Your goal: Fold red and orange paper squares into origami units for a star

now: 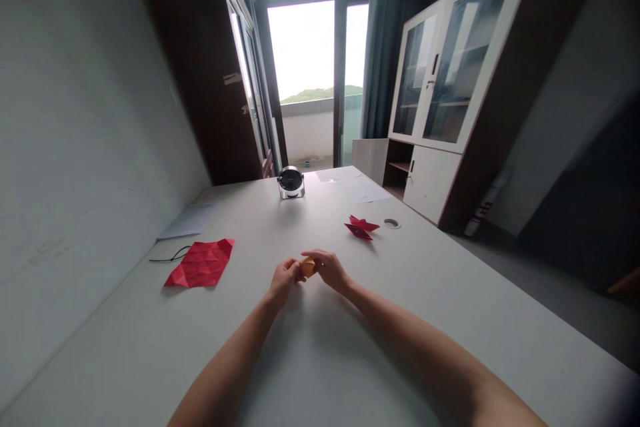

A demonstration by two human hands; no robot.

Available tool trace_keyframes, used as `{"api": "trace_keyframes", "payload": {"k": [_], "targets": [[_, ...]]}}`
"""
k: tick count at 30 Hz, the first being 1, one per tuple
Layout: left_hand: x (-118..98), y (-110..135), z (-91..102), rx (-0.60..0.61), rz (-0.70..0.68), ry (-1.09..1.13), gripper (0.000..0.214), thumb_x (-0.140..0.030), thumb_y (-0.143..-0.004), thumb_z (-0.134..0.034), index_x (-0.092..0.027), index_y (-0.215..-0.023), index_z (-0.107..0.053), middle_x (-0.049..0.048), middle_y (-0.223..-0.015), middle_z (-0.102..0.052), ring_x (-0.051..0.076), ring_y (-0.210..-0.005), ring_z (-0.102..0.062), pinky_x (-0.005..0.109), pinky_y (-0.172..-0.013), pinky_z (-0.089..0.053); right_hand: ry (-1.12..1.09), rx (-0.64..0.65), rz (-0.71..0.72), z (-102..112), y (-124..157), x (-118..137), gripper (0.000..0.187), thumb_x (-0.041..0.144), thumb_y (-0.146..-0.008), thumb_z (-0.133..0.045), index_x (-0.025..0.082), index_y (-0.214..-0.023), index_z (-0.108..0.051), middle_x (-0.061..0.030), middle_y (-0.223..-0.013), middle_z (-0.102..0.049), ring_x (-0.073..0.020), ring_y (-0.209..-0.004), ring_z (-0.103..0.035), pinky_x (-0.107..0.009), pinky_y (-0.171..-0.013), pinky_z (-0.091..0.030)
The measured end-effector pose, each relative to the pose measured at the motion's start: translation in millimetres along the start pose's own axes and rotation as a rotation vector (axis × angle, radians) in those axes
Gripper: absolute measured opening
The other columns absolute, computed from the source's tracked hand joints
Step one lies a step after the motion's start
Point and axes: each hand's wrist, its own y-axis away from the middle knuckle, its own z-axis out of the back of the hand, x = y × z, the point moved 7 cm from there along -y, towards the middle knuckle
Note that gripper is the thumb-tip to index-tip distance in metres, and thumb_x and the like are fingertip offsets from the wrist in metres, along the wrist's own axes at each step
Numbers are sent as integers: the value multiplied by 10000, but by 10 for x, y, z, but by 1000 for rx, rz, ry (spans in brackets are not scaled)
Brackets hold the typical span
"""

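Observation:
My left hand (pixel 283 278) and my right hand (pixel 330 268) meet over the middle of the white table (pixel 310 360). Both pinch a small folded orange paper piece (pixel 308 267) between their fingertips, just above the table top. A creased red paper sheet (pixel 201 263) lies flat to the left of my hands. A folded red paper figure (pixel 361 227) rests beyond my right hand.
A small round desk fan (pixel 291 182) stands at the far side of the table. White sheets (pixel 190 220) lie at the left by the wall, with a thin black cord (pixel 167 257) beside the red sheet. A cable hole (pixel 391 223) is near the right edge. Cabinets stand behind.

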Motion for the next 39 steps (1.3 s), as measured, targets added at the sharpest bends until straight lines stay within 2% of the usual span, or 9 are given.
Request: {"api": "trace_keyframes", "payload": {"k": [6,10,13,16,20,27,33,36,39], "targets": [[-87,-6,129,-113,-158,-190,337,-485,-803,-621,-154,-741,-599,-8,-599,-595,116,-494,-544,231,-513,-429,-220,-23,-239,-22,2,-191,349,327,-909,-488,171,-1126,-712,-28,-735,-666,-124,-537,-582,-263,-530,-499],[-177,22,212,-173,-271,-363,319,-471,-854,-556,-172,-754,-606,-10,-617,-607,126,-515,-563,228,-521,-414,-238,84,-270,-80,-3,-221,411,420,-892,-556,174,-1208,-644,-18,-754,-660,-116,-525,-587,-248,-520,-480],[-213,47,218,-190,-311,-442,319,-463,-872,-535,-179,-747,-612,-11,-599,-595,134,-543,-567,227,-537,-413,-153,159,-266,-136,18,-250,383,415,-839,-643,177,-1139,-642,5,-693,-636,-116,-524,-579,-236,-525,-456],[-214,53,197,-191,-324,-437,323,-466,-870,-542,-177,-746,-618,0,-630,-603,141,-586,-568,227,-547,-419,-144,148,-279,-156,37,-277,277,401,-808,-672,183,-973,-625,22,-655,-604,-115,-526,-564,-224,-514,-429],[-175,20,149,-143,-318,-318,327,-484,-849,-592,-163,-847,-656,39,-779,-674,167,-710,-622,249,-632,-474,-153,96,-250,-129,21,-238,282,438,-826,-648,187,-765,-534,19,-618,-582,-124,-541,-550,-225,-512,-399],[-155,-12,155,-125,-322,-229,315,-455,-814,-672,-149,-893,-679,61,-819,-703,176,-752,-647,277,-700,-504,-120,37,-219,-53,-1,-150,276,430,-858,-616,174,-766,-574,-5,-636,-622,-132,-580,-534,-244,-549,-374],[-386,147,145,-213,-422,-521,233,-401,-886,-600,-192,-915,-698,61,-856,-707,185,-779,-660,292,-715,-499,77,110,-144,-95,18,37,146,281,-852,-609,172,-767,-656,-11,-722,-674,-127,-614,-574,-237,-592,-424],[-529,261,62,-226,-501,-694,168,-340,-887,-598,-218,-884,-713,56,-873,-696,180,-783,-640,295,-722,-483,100,78,-72,-63,1,120,144,280,-886,-589,182,-839,-683,-25,-795,-696,-135,-672,-605,-247,-648,-466],[-612,328,-1,-223,-537,-739,126,-303,-866,-619,-235,-859,-724,55,-857,-681,189,-790,-622,305,-733,-472,115,56,-43,-35,-16,125,142,263,-899,-580,187,-853,-690,-35,-816,-697,-146,-700,-616,-263,-673,-486]]}}
